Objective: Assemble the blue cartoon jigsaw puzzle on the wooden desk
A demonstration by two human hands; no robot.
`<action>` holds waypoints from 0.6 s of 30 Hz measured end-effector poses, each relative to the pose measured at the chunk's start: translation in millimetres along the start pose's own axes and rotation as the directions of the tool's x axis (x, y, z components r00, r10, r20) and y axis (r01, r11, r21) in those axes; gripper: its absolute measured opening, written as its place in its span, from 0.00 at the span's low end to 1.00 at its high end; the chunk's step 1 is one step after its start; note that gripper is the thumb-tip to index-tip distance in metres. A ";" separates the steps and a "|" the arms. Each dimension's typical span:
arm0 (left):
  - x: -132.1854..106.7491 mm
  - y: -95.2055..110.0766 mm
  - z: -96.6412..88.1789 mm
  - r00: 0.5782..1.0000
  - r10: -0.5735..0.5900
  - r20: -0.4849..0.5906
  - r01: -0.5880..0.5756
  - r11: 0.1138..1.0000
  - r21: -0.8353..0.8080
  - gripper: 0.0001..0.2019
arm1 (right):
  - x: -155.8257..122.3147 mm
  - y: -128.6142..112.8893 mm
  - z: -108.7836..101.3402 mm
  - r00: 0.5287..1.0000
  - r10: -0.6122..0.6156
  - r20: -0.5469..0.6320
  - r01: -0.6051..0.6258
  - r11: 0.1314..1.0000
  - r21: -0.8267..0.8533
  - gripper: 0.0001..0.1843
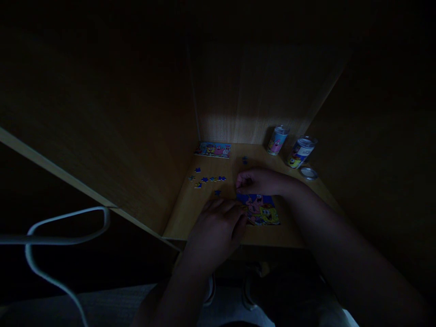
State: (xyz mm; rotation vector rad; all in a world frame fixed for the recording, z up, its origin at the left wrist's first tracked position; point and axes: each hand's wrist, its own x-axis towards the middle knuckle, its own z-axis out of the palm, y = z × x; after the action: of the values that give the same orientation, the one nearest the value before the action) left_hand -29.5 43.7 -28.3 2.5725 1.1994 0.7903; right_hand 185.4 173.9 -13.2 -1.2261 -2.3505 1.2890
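Observation:
A partly assembled jigsaw puzzle (264,209) with a pink and a yellow cartoon figure on blue lies near the front of a wooden surface. My left hand (220,222) is curled at its left edge, fingers bent together against it and covering part of that side. Over the puzzle's upper left corner is my right hand (257,180), closed with thumb and fingertips together. Whatever those fingertips hold is hidden in the dim light. Loose blue puzzle pieces (205,180) are scattered to the left, and one piece (217,193) lies just beyond my left fingers.
A flat cartoon picture strip (213,150) lies at the back left. Two clear-lidded cans, one pink-blue (276,141) and one larger (299,153), stand at the back right beside a round lid (309,173). Wooden walls enclose the surface. A white cable (68,240) hangs at left.

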 end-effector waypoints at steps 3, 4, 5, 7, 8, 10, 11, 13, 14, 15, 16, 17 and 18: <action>0.3 0.9 -0.7 1.000 -0.001 0.001 0.001 1.000 -0.004 0.06 | -0.3 -0.5 0.3 1.000 0.007 -0.002 -0.007 1.000 0.007 0.08; 0.3 1.1 -0.7 1.000 -0.003 0.002 0.003 1.000 -0.002 0.06 | -0.3 -0.6 0.3 1.000 0.010 -0.004 -0.010 1.000 0.006 0.08; 0.2 1.2 -0.7 1.000 -0.006 0.005 0.006 1.000 0.000 0.06 | -0.4 -0.7 0.4 1.000 0.011 -0.004 -0.011 1.000 0.004 0.08; -0.1 0.9 -0.2 1.000 -0.013 0.006 0.013 1.000 0.006 0.07 | -0.4 -1.1 0.2 1.000 0.010 -0.003 -0.010 1.000 -0.007 0.09; -0.3 0.7 0.2 1.000 -0.015 0.009 0.015 1.000 0.008 0.07 | -0.4 -1.4 0.1 1.000 0.008 -0.002 -0.008 1.000 -0.014 0.09; -0.5 0.2 1.0 1.000 -0.020 0.010 0.019 1.000 0.012 0.07 | -0.6 -2.0 -0.2 1.000 0.001 0.000 -0.001 0.999 -0.032 0.10; -0.6 0.0 1.4 1.000 -0.020 0.010 0.020 1.000 0.012 0.07 | -0.7 -2.2 -0.3 1.000 -0.002 -0.002 0.002 0.999 -0.041 0.10; -0.6 -0.2 1.6 1.000 -0.020 0.008 0.020 1.000 0.010 0.07 | -0.9 -2.4 -0.1 1.000 -0.002 -0.001 0.002 0.999 -0.043 0.10; -0.6 -0.1 1.4 1.000 -0.020 0.006 0.020 1.000 0.008 0.07 | -0.9 -2.4 0.1 1.000 0.002 0.001 -0.002 0.999 -0.034 0.10; -0.6 0.1 1.2 1.000 -0.019 0.005 0.019 1.000 0.006 0.06 | -0.9 -2.4 0.3 1.000 0.008 0.002 -0.008 1.000 -0.022 0.10; -0.6 0.3 0.8 1.000 -0.016 0.006 0.016 1.000 0.005 0.06 | -0.8 -2.4 0.5 1.000 0.016 0.003 -0.015 1.000 -0.010 0.10; -0.5 0.5 0.4 1.000 -0.013 0.007 0.013 1.000 0.004 0.06 | -0.7 -2.5 0.7 1.000 0.023 0.002 -0.023 1.000 -0.002 0.10; -0.5 0.7 0.1 1.000 -0.012 0.009 0.012 1.000 0.002 0.06 | -0.5 -2.4 0.9 1.000 0.027 -0.001 -0.027 1.000 0.001 0.10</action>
State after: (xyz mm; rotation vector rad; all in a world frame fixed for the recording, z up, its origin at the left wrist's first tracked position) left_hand -29.2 42.8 -28.3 2.5656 1.2121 0.7748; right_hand 183.9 172.3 -11.8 -1.2618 -2.3401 1.2969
